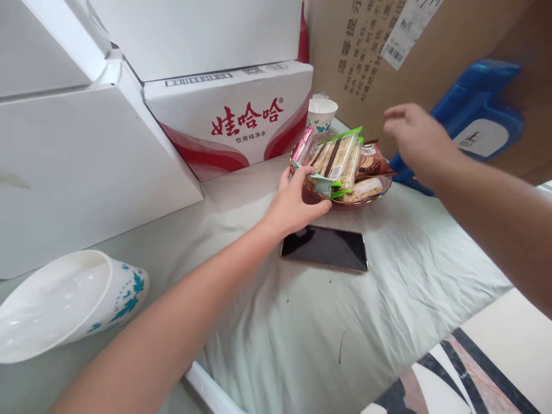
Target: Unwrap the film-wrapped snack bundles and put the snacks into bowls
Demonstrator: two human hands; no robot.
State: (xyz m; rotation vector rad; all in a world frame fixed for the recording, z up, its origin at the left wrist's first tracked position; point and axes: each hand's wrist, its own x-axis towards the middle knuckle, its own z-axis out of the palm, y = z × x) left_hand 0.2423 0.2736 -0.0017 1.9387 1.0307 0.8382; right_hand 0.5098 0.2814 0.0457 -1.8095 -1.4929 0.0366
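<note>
A bowl [374, 200] with a gold-lined rim holds several wrapped snacks. Among them are clear packs of wafer-like biscuits [336, 155] with green ends and a brown packet [370, 160]. My left hand [297, 198] grips the bowl's near left side, fingers at the rim and thumb spread along the front. Raised to the right of the bowl, my right hand [411, 135] has its fingers curled together, with nothing visible in them. Behind it stands a blue jug-like bottle [466, 106] with a white label; whether they touch is unclear. A black phone [325, 248] lies flat before the bowl.
White cartons [241, 121] stand stacked at the back left, a large brown cardboard box [345, 57] at the back right. One paper cup [322, 109] is behind the bowl; another cup [125, 293] sits at near left. Pale green cloth [310, 333] covers the table.
</note>
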